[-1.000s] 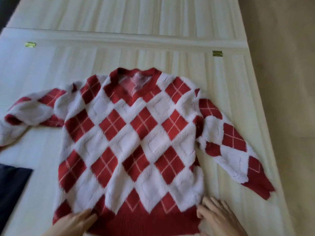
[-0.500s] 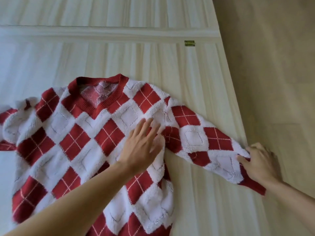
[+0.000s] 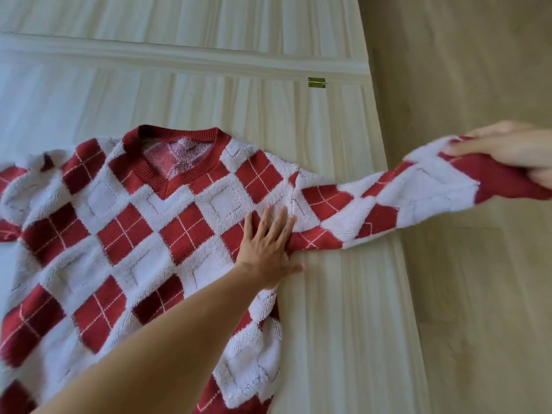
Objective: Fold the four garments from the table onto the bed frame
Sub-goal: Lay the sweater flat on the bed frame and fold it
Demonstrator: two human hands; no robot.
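- the red-and-white argyle sweater [image 3: 143,234] lies face-up and spread on the pale slatted bed frame [image 3: 343,294], v-neck [image 3: 176,162] toward the far side; its lower hem runs out of the bottom of the view
- the left hand [image 3: 265,243] lies flat on the body just beside the armpit, fingers straight and spread, pressing the knit down – it grips nothing
- the right hand [image 3: 507,150] holds the red cuff [image 3: 504,180], fingers over the top and what looks like the thumb underneath; the sleeve [image 3: 388,201] is drawn out straight to the person's right, past the frame's edge and over the wooden floor [image 3: 478,294]
- the other sleeve [image 3: 12,186] lies bunched at the left edge of the view, not yet dealt with
- a small brass hinge [image 3: 316,83] sits on the frame beyond the shoulder
- step in hand, as i read it: straightening this sleeve before the first fold of this sweater; no fold shows in it yet, and the other three garments are out of view, so their state cannot be told
- the next move likely calls for carrying the cuff back across the chest while the flat hand pins the shoulder line as a hinge – keep the fluffy knit from dragging or bunching; the same would then be needed on the far side
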